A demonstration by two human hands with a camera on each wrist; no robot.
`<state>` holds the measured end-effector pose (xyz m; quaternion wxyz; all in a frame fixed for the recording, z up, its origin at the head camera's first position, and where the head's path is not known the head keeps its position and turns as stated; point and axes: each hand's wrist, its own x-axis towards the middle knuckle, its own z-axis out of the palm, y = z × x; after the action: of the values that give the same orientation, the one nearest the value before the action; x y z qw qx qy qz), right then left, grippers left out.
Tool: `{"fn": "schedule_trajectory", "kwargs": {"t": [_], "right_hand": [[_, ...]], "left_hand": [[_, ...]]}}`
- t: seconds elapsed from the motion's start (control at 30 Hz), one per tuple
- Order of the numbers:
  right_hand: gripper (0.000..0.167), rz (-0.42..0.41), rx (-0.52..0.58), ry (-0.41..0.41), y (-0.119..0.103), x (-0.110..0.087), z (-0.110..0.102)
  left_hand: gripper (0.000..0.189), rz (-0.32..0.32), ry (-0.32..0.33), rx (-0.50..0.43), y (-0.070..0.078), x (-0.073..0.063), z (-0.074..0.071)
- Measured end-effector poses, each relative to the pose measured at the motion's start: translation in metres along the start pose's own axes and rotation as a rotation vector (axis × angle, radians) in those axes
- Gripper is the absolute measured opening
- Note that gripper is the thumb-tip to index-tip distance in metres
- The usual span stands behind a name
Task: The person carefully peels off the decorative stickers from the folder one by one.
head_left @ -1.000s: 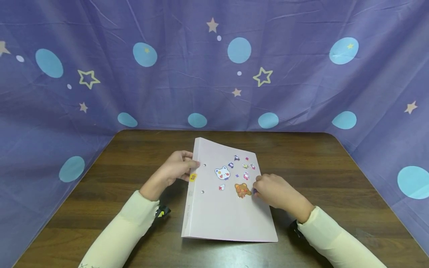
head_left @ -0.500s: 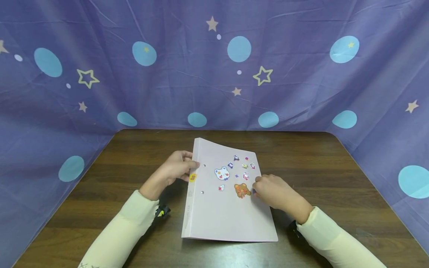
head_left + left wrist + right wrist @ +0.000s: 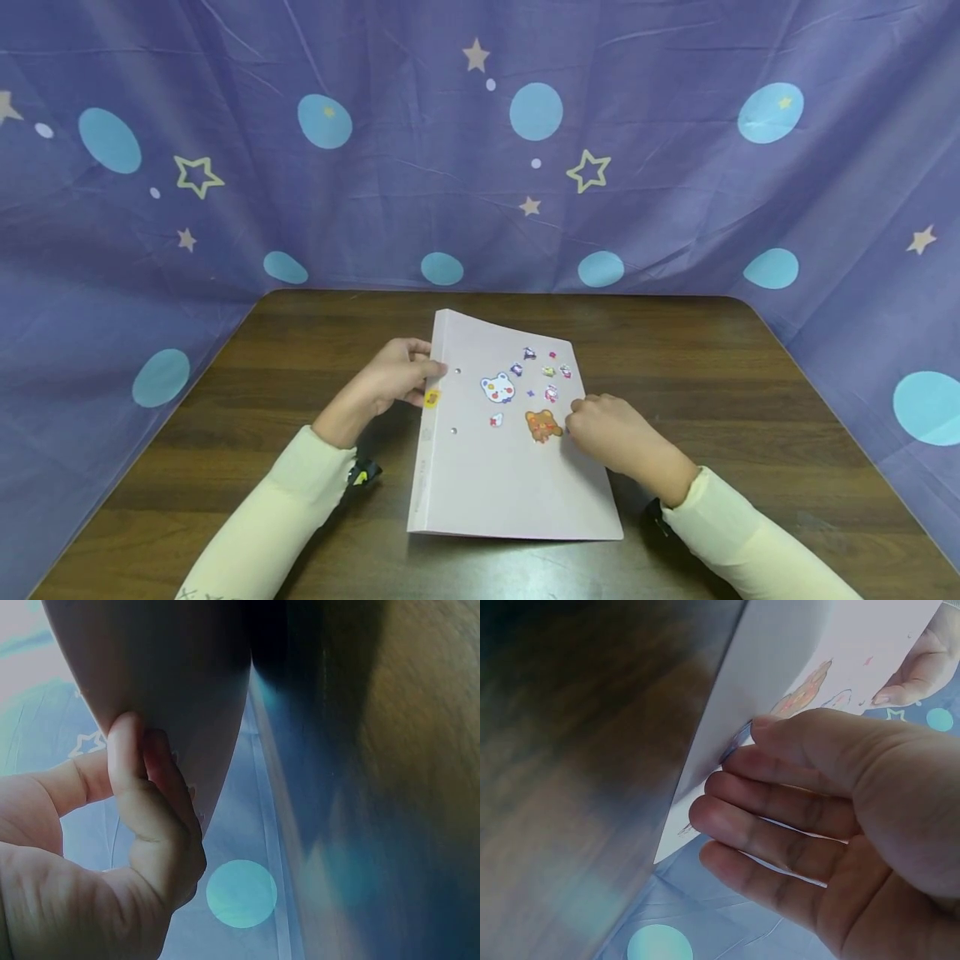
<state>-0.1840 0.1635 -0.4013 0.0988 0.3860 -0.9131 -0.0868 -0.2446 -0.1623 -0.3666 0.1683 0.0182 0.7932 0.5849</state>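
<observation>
A pale pinkish-white binder (image 3: 510,492) is tilted on the table, its spine raised at the left. My left hand (image 3: 393,375) grips the spine, thumb on the cover and fingers behind, above a small yellow label (image 3: 432,398). At the binder's right edge is my right hand (image 3: 611,429), just right of a brown bear sticker (image 3: 542,426). In the right wrist view, its thumb and forefinger pinch a small bluish sticker (image 3: 738,742) against the cover; the other fingers stretch alongside. A white bear sticker (image 3: 497,387) and several small character stickers lie on the upper cover.
The brown wooden table (image 3: 300,517) extends on both sides of the binder. A purple curtain (image 3: 420,200) with stars and blue dots hangs behind the table's far edge. Two rivets show near the spine.
My right hand has shifted slightly down along the binder's edge, and the dark sticker at its fingertips no longer shows in the head view. The left hand and binder stay put.
</observation>
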Motion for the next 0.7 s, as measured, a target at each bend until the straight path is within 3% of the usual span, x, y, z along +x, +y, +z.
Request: {"fn": "schedule_trajectory", "kwargs": {"t": [0.5, 0.7], "right_hand": [[0.014, -0.028, -0.063, 0.043, 0.0006, -0.0005, 0.0016], [0.011, 0.005, 0.020, -0.006, 0.0041, -0.0015, -0.0028]], "left_hand": [[0.050, -0.002, 0.000, -0.002, -0.0022, 0.0014, -0.0003], [0.047, -0.014, 0.005, -0.014, -0.0022, 0.0016, 0.0009]]}}
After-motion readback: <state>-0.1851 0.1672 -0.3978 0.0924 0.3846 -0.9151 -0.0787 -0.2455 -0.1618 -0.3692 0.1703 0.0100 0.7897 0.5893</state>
